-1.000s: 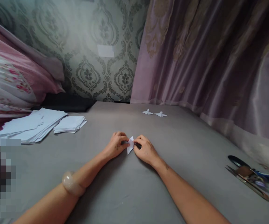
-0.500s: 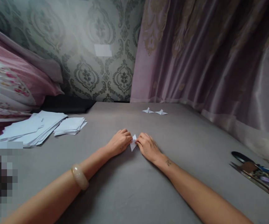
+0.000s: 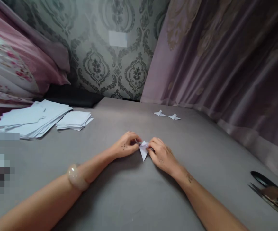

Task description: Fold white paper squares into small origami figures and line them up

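Observation:
A small white folded paper point(image 3: 144, 151) is held between my two hands over the grey surface point(image 3: 119, 199), its lower point aimed toward me. My left hand point(image 3: 127, 145) pinches its left side between thumb and fingers. On the other side my right hand point(image 3: 161, 153) grips the right edge, fingertips closed on it. The fingers hide both side edges of the paper. Farther back, two folded paper pieces point(image 3: 159, 113) with spread wings and raised middles rest side by side.
At the left lie a stack of larger white sheets point(image 3: 40, 118) and a smaller stack of squares point(image 3: 73, 120). Behind them is a folded black cloth point(image 3: 71, 95). Scissors point(image 3: 264, 192) and other tools lie at the right edge. Curtains point(image 3: 189, 64) hang at the back right.
The view has shifted and tilted slightly. More of the folded paper shows between my hands, with its top parts spread apart, and my left hand has turned.

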Motion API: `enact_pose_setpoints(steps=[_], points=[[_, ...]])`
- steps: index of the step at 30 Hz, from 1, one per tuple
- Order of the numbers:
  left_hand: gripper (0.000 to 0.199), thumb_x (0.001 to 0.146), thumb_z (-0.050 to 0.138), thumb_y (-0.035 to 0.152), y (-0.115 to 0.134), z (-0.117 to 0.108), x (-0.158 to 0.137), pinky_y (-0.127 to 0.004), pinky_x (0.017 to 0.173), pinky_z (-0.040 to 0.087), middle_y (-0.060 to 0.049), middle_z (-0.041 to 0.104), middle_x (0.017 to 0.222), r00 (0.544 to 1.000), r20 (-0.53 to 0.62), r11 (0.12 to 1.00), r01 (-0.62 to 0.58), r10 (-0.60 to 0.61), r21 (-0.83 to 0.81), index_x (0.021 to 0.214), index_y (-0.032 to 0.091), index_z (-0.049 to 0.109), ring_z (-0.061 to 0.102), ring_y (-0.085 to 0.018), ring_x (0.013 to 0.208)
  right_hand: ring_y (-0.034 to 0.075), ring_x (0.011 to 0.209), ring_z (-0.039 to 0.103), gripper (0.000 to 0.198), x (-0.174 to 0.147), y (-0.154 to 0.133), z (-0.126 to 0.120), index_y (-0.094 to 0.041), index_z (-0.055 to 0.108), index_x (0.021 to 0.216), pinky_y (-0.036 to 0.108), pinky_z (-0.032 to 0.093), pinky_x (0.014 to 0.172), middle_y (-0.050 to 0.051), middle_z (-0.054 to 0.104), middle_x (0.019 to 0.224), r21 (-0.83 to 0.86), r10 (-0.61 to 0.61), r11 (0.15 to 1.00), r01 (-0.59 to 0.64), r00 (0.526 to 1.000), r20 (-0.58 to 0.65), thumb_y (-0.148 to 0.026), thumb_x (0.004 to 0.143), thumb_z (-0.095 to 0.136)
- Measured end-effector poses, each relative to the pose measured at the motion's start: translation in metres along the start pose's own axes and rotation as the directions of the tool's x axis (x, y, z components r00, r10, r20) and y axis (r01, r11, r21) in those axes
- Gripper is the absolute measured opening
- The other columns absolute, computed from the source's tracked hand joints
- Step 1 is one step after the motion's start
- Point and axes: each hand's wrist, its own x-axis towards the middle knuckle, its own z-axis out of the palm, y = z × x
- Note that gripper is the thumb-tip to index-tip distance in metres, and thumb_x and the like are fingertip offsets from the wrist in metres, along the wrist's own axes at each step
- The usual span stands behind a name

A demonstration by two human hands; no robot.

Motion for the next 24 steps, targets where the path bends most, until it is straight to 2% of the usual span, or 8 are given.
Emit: enact_pose_setpoints(steps=[2, 4, 9, 12, 16, 20, 24], points=[[0.030, 0.069, 0.049, 0.012, 0.004, -0.006, 0.000, -0.026, 0.072, 0.045, -0.003, 0.065, 0.087, 0.980, -0.121, 0.986, 0.147, -0.155, -0.072, 0.090, 0.017, 0.069, 0.056, -0.016, 0.079, 0.019, 0.088, 0.052, 0.012, -0.001, -0.002, -0.001, -0.019, 0.059, 0.086, 0.029, 0.043, 0.076, 0.006, 0.058, 0.092, -0.033, -0.001, 0.999, 0.001, 1.000, 0.005, -0.016, 0.090, 0.048], [0.031, 0.069, 0.047, 0.013, 0.005, -0.009, 0.001, -0.025, 0.068, 0.044, -0.003, 0.066, 0.084, 0.949, -0.187, 0.965, 0.233, -0.253, -0.124, 0.089, 0.016, 0.070, 0.056, -0.015, 0.074, 0.020, 0.087, 0.052, 0.013, -0.001, -0.003, 0.000, -0.018, 0.059, 0.086, 0.031, 0.043, 0.076, 0.006, 0.058, 0.091, -0.047, -0.008, 0.999, 0.009, 1.000, 0.028, -0.015, 0.090, 0.047], [0.030, 0.071, 0.046, 0.016, 0.002, -0.008, 0.004, -0.022, 0.055, 0.040, 0.000, 0.061, 0.065, 0.890, -0.199, 0.904, 0.370, -0.411, -0.213, 0.087, 0.015, 0.071, 0.051, -0.011, 0.058, 0.019, 0.087, 0.054, 0.010, -0.003, -0.001, 0.007, -0.019, 0.058, 0.085, 0.032, 0.043, 0.078, 0.005, 0.059, 0.091, 0.078, 0.052, 0.996, -0.053, 0.999, 0.012, -0.014, 0.086, 0.049], [0.030, 0.070, 0.046, 0.016, -0.002, -0.005, 0.005, -0.021, 0.052, 0.038, 0.000, 0.060, 0.061, 0.878, -0.185, 0.887, 0.397, -0.442, -0.236, 0.087, 0.014, 0.071, 0.049, -0.011, 0.054, 0.017, 0.084, 0.055, 0.015, -0.004, 0.004, 0.010, -0.020, 0.059, 0.084, 0.029, 0.045, 0.077, 0.004, 0.058, 0.090, 0.262, 0.088, 0.961, -0.087, 0.996, 0.006, -0.010, 0.078, 0.050], [0.030, 0.069, 0.046, 0.016, -0.007, -0.003, 0.005, -0.021, 0.051, 0.038, -0.001, 0.062, 0.064, 0.880, -0.177, 0.883, 0.389, -0.440, -0.262, 0.086, 0.014, 0.071, 0.050, -0.011, 0.055, 0.014, 0.072, 0.056, 0.024, 0.000, 0.013, 0.012, -0.019, 0.062, 0.084, 0.026, 0.046, 0.068, 0.004, 0.060, 0.088, 0.495, 0.213, 0.851, -0.173, 0.977, -0.025, -0.009, 0.068, 0.047], [0.031, 0.069, 0.045, 0.017, -0.008, -0.003, 0.004, -0.020, 0.051, 0.038, 0.000, 0.062, 0.064, 0.893, -0.173, 0.890, 0.361, -0.416, -0.278, 0.086, 0.014, 0.071, 0.051, -0.011, 0.056, 0.015, 0.069, 0.057, 0.024, 0.005, 0.019, 0.010, -0.018, 0.064, 0.082, 0.027, 0.045, 0.066, 0.003, 0.061, 0.078, 0.631, 0.424, 0.693, -0.349, 0.905, 0.035, -0.018, 0.067, 0.046], [0.035, 0.066, 0.044, 0.014, 0.000, -0.006, 0.002, -0.021, 0.050, 0.038, 0.001, 0.060, 0.064, 0.909, -0.091, 0.892, 0.374, -0.407, -0.253, 0.090, 0.015, 0.070, 0.049, -0.010, 0.053, 0.015, 0.071, 0.058, 0.028, 0.007, 0.017, 0.007, -0.016, 0.065, 0.085, 0.028, 0.045, 0.069, 0.002, 0.063, 0.075, 0.697, 0.527, 0.563, -0.443, 0.843, 0.110, -0.022, 0.064, 0.047]])
